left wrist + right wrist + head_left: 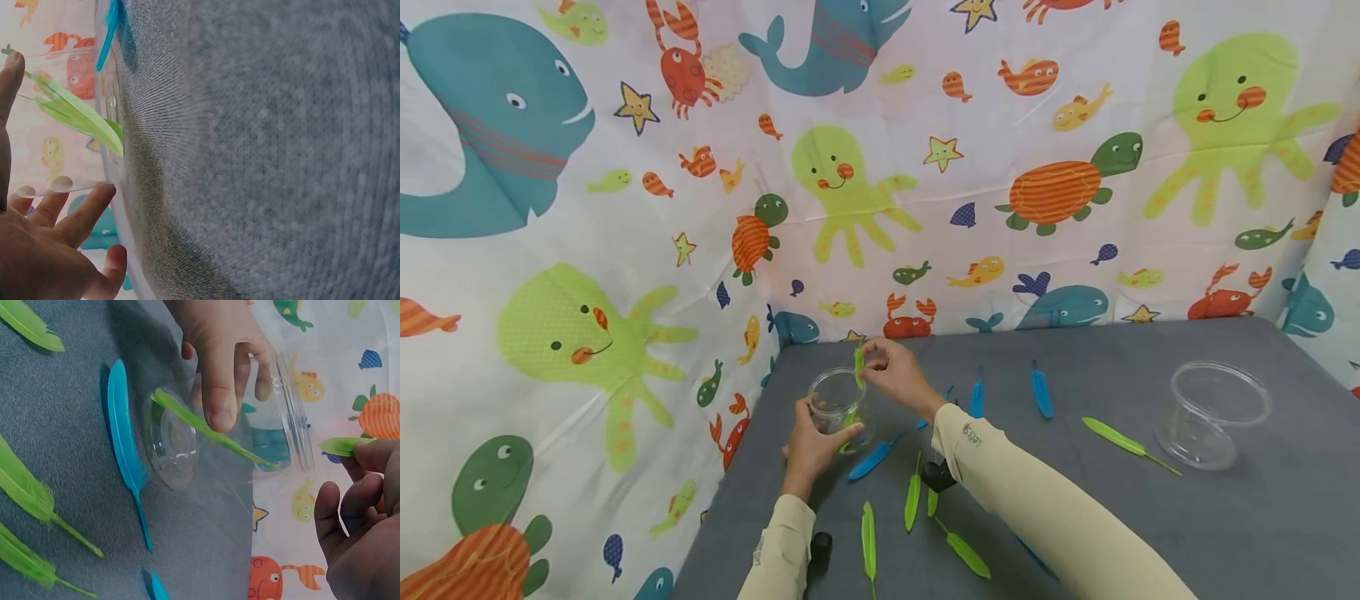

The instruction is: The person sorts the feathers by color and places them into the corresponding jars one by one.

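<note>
My left hand (pixel 809 448) grips a clear plastic cup (pixel 831 403) from the near left side, with the thumb across its front. Green feathers (pixel 72 112) lean inside that cup, their tips down at its base. Over the cup's open rim, my right hand (pixel 898 377) pinches another green feather (pixel 340 447) between thumb and fingers. In the right wrist view this feather is just outside the rim, partly covered by the fingers. A blue feather (pixel 122 434) lies on the table beside the cup.
Several more feathers lie about the grey table (pixel 1120 517), among them a green one (pixel 869 537) at the front and a blue one (pixel 1042 392) at the back. A second clear cup (pixel 1197 442) stands at the right. Patterned cloth hangs behind and at the sides.
</note>
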### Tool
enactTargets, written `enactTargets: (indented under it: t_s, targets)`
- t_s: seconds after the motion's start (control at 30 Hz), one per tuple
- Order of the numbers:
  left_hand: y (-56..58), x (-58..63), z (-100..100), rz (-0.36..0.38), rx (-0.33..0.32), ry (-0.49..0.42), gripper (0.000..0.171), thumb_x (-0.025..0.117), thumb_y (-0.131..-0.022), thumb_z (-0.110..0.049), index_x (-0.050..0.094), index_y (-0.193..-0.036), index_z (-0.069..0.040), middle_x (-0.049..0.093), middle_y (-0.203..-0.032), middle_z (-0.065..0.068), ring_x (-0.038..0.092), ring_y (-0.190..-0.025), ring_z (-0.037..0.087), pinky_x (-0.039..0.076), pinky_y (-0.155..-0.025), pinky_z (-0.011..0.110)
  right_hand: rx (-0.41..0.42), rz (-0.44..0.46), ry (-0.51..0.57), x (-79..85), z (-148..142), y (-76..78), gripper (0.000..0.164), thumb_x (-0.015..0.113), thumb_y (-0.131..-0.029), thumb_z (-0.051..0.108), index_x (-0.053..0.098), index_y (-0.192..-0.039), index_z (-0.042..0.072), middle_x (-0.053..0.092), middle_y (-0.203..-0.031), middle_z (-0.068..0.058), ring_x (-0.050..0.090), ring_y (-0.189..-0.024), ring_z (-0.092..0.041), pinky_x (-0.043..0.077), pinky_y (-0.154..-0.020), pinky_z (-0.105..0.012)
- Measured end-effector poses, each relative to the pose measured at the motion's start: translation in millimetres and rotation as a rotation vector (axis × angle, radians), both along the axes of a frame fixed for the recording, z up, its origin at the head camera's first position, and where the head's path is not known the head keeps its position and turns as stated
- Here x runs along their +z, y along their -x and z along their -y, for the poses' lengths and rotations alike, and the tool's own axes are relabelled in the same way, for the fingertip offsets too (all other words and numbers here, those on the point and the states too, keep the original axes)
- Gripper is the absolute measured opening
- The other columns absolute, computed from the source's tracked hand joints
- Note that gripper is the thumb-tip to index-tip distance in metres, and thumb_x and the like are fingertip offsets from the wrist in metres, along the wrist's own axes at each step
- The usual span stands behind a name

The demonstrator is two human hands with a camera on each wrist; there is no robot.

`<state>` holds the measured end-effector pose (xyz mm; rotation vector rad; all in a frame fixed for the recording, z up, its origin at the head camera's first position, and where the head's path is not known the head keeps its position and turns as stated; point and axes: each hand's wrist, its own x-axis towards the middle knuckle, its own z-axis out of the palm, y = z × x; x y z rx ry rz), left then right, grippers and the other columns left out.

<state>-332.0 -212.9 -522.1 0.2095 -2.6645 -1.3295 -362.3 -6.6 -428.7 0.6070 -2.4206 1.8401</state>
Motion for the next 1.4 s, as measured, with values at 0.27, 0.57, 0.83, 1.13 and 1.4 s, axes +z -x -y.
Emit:
enactTargets:
  t_s: [0.27, 0.57, 0.83, 1.13, 1.4]
  targets:
    - [1.5, 0.7, -1, -0.014, -0.002, 0.01, 0.094, 0.089, -0.072, -0.055, 0.036, -0.141, -0.02, 0.056, -0.142, 0.01, 0.058, -0.128, 0.038, 0.017, -0.101, 0.068, -0.017, -0.004, -0.008, -2.4, 10, -0.4, 0.022, 0.065, -0.098, 0.007, 0.063, -0.119, 0.01, 0.078, -0.096, -0.012, 0.073, -0.092, -0.029, 0.052, -0.078, -0.034]
    - [0.7, -2.3, -3, -0.005, -0.001, 0.017, 0.089, 0.088, -0.073, -0.055, 0.037, -0.137, -0.02, 0.058, -0.139, 0.011, 0.06, -0.124, 0.037, 0.02, -0.098, 0.065, 0.029, 0.09, -0.103, -6.0, 20, -1.1, 0.024, 0.069, -0.097, 0.01, 0.067, -0.12, 0.015, 0.078, -0.106, -0.007, 0.072, -0.094, -0.017, 0.054, -0.073, -0.031]
    - [0.1, -2.1, -3, -0.008, 0.0, 0.025, 0.093, 0.089, -0.071, -0.057, 0.037, -0.138, -0.019, 0.058, -0.14, 0.014, 0.06, -0.125, 0.037, 0.02, -0.099, 0.066, 0.086, 0.11, -0.032, -6.7, 8, -2.6, 0.028, 0.067, -0.098, 0.008, 0.065, -0.127, 0.01, 0.074, -0.12, -0.01, 0.071, -0.105, -0.026, 0.055, -0.07, -0.036]
    - [-0.7, 1.6, -3, -0.015, 0.002, 0.012, 0.099, 0.09, -0.07, -0.055, 0.034, -0.143, -0.019, 0.055, -0.146, 0.017, 0.058, -0.129, 0.04, 0.016, -0.103, 0.07, 0.083, 0.098, -0.021, -6.5, -22, -2.2, 0.034, 0.063, -0.1, 0.009, 0.06, -0.134, 0.009, 0.069, -0.128, -0.017, 0.069, -0.1, -0.024, 0.053, -0.074, -0.052]
    - [-0.5, 0.8, -2, 0.002, 0.003, 0.02, 0.101, 0.089, -0.07, -0.056, 0.033, -0.144, -0.018, 0.054, -0.147, 0.018, 0.058, -0.13, 0.04, 0.017, -0.104, 0.07, 0.054, 0.113, -0.042, -10.2, -47, -1.0, 0.033, 0.064, -0.1, 0.011, 0.061, -0.133, 0.013, 0.069, -0.129, -0.016, 0.07, -0.104, -0.027, 0.055, -0.071, -0.041]
